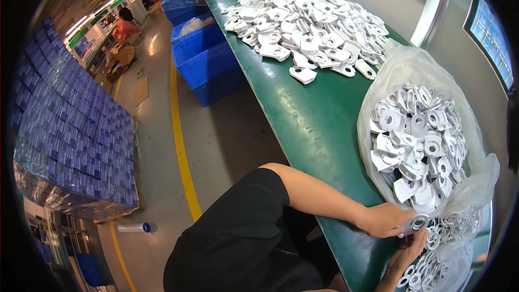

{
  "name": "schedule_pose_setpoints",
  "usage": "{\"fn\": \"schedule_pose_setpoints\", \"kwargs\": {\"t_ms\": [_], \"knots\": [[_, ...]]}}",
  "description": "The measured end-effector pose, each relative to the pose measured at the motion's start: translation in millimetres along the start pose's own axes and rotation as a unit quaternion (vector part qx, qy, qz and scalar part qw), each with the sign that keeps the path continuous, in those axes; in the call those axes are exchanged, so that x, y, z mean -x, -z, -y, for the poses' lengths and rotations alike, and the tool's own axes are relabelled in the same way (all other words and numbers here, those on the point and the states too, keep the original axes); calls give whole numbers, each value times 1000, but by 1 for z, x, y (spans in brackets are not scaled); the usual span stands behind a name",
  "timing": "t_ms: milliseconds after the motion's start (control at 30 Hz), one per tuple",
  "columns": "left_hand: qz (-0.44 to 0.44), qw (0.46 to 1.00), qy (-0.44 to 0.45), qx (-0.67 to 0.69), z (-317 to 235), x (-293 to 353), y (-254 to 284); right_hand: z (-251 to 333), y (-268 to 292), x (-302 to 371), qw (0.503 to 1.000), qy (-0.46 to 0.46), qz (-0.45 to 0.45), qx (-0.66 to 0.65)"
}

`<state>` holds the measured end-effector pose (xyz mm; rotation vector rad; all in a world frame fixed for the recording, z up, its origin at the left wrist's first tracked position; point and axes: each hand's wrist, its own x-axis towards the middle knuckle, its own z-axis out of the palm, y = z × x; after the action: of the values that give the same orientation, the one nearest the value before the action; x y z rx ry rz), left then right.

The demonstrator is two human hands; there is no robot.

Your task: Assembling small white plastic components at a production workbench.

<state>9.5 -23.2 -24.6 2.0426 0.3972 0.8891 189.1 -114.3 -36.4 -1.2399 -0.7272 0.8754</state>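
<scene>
White and grey tones mark the small ringed piece (pixel 419 221) at the centre of the work, between the two hands over the near end of the table. The left hand (pixel 385 220) comes in from its left side, fingers and thumb drawn together on its edge with little gap showing. From below, the right hand (pixel 413 249) brings extended fingertips up to the piece's lower rim; whether they pinch it or only press, I cannot tell.

Just right of the grip lie loose white rings (pixel 451 227), with more rings (pixel 424 276) below it. Directly beyond the grip, a clear plastic bag (pixel 373 92) stands open, full of white holed parts (pixel 419 121). Farther ahead and to the left, a large heap of similar parts (pixel 319 27) spreads over the green tabletop (pixel 303 124). Blue bins (pixel 211 70) stand past the table's left edge, well apart from the hands.

The step in hand looks like seating or checking a ring at the piece's hole. The next move seems to call for a steady left hold, with right fingertips pressing evenly around the rim.
</scene>
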Motion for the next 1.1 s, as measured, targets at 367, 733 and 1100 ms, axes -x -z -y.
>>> {"fn": "schedule_pose_setpoints", "kwargs": {"t_ms": [367,733,1100], "knots": [[39,987,-55,-143,-2,9,-2,-3,0,-4,997,3,44,62],[58,995,60,-48,6,-3,-2,11,-17,5,973,72,-24,220],[184,976,97,-61,-7,-8,5,40,-34,12,984,6,8,178]]}}
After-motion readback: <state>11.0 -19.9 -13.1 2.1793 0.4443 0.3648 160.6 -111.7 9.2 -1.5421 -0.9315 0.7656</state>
